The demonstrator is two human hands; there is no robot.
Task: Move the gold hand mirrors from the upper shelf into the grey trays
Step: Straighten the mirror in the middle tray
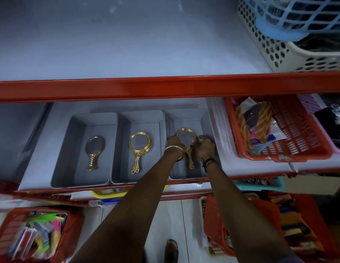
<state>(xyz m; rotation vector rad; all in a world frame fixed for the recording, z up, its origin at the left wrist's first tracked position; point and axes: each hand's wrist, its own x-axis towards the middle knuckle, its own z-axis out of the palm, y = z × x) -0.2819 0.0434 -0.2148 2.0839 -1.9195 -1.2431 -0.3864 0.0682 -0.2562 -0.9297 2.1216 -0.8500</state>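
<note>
Your left hand (174, 143) and right hand (204, 146) both sit in the right tray (209, 130), at about 3 o'clock in the row of three grey trays. Both are closed lightly around the right mirror (185, 138): left fingers on the rim at its 8 o'clock, right fingers at its 4 o'clock near the neck. Whether the mirror lies flat on the tray floor or is tipped up you cannot tell from here.

The middle tray (140, 118) holds what looks like a small stack of mirrors (139, 147), handles pointing to 6 o'clock. The left tray (93, 120) holds one mirror (94, 149), lying the same way.

The upper shelf (127, 44) above the red rail (165, 88) shows no gold mirrors on its visible stretch; only the baskets (290, 44) stand at its 2 o'clock end. So the job looks nearly finished: judge this the last placement, with only the letting go and straightening left, unless more mirrors lie out of view.
</note>
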